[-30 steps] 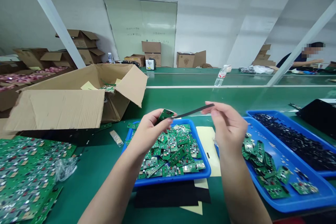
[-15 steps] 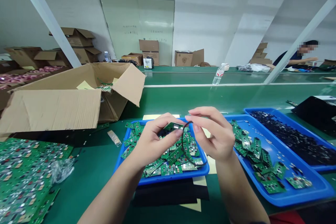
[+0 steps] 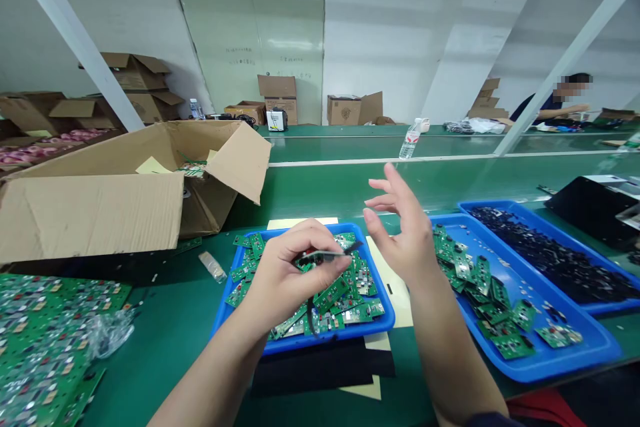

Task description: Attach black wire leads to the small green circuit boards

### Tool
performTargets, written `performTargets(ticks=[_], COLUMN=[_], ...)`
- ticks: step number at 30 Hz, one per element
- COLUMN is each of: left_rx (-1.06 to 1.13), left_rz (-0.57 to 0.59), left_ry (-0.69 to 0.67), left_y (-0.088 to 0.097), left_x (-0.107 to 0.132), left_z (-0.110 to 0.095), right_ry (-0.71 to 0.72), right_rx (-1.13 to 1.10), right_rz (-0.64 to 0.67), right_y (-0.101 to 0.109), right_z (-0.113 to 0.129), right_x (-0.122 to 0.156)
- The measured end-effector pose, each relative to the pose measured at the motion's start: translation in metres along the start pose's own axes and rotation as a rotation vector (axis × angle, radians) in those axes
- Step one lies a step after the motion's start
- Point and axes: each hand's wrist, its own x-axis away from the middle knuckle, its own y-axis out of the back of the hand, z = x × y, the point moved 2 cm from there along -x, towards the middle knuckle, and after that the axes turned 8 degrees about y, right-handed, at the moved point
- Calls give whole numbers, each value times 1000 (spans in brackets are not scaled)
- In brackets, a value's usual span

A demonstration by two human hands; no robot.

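My left hand (image 3: pixel 287 277) is closed on a small green circuit board (image 3: pixel 320 255), held edge-on above a blue tray (image 3: pixel 385 324) piled with several such boards. A thin black strip (image 3: pixel 312 312) hangs down from the board below my fingers. My right hand (image 3: pixel 400 230) is raised just right of the board, fingers spread apart, holding nothing.
A second blue tray (image 3: pixel 550 363) with green boards and a third (image 3: pixel 467 204) with small black parts lie to the right. An open cardboard box (image 3: pixel 125 207) lies at left, large board panels (image 3: pixel 45 327) at near left. A water bottle (image 3: pixel 409 141) stands behind; another person (image 3: pixel 550 107) sits far right.
My right hand let go of the black strip and lifted away with fingers spread. The strip, stretched out a second ago, now dangles from the board in my left hand.
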Motion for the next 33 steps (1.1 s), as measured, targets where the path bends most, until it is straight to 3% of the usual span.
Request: performTargets(ticks=[3, 7, 19, 24, 26, 30, 33], left_rx=[2, 12, 38, 90, 150, 172, 67], left_rz=[-88, -69, -74, -129, -138, -41, 6], left_ry=[64, 97, 151, 195, 223, 276, 261], left_y=[2, 1, -4, 2, 3, 0, -5], left_x=[-2, -5, -5, -8, -9, -10, -9], left_z=[3, 8, 16, 19, 20, 21, 20], right_ry=[-112, -220, -187, -193, -160, -3, 91], right_rx=[-178, -332, -345, -385, -359, -210, -107], right_rz=[73, 152, -175, -335, -207, 198, 280], right_y=[-1, -10, -30, -25, -19, -12, -12], right_z=[1, 14, 20, 18, 17, 21, 24], right_x=[0, 3, 11, 11, 9, 3, 2])
